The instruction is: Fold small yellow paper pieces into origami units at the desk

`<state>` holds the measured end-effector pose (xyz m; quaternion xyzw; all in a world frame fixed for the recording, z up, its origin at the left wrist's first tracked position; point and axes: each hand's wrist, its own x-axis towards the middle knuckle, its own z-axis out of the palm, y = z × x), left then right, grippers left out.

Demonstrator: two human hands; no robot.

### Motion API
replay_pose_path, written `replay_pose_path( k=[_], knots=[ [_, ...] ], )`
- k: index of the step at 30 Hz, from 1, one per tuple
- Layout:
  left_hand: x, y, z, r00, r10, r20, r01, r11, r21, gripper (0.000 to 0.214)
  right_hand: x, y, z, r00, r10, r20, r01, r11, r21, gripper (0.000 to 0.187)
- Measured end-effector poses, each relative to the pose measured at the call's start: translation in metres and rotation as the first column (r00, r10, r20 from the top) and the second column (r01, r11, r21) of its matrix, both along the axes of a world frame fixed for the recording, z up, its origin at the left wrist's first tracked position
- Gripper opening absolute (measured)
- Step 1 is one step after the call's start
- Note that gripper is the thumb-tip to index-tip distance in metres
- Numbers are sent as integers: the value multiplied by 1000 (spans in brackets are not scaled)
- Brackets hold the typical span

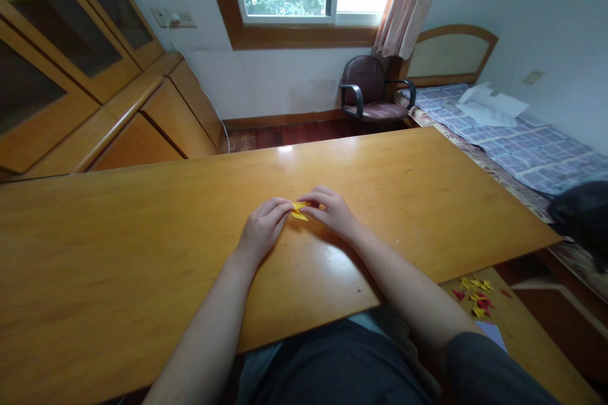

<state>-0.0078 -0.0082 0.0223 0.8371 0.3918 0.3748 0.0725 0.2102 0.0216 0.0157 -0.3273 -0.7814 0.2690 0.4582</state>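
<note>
The left hand (266, 223) and right hand (329, 207), both turned inward with fingers bent, pinch a folded yellow paper (299, 215). Held between them over the table (156, 234), it runs roughly left to right, one loose tip angling rightward.

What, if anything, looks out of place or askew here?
Mainly the white sheet-like material on the bed: it lies in a loose, uneven heap, parts sticking up. The yellow folded paper between left hand and right hand is partly hidden, but shows no obvious damage.
</note>
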Motion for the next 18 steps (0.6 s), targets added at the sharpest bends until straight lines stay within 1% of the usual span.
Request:
replay_pose_path(
  k=[4,9,13,18],
  knots=[
    [-1,1,1,1000,-4,-17,4,1000,-9,20,0,1,1,1000,-25,16,24,999,44,17],
    [-4,3,-1,1000,0,-8,0,1000,-6,19,-1,1,0,1000,-24,16,23,997,72,18],
    [-4,3,-4,1000,-14,-5,14,1000,1,20,0,1,-2,997,-34,76,22,989,149,16],
    [-3,2,-4,999,-7,-35,7,1000,1,20,2,-2,0,982,-90,164,49,970,239,15]
  ],
)
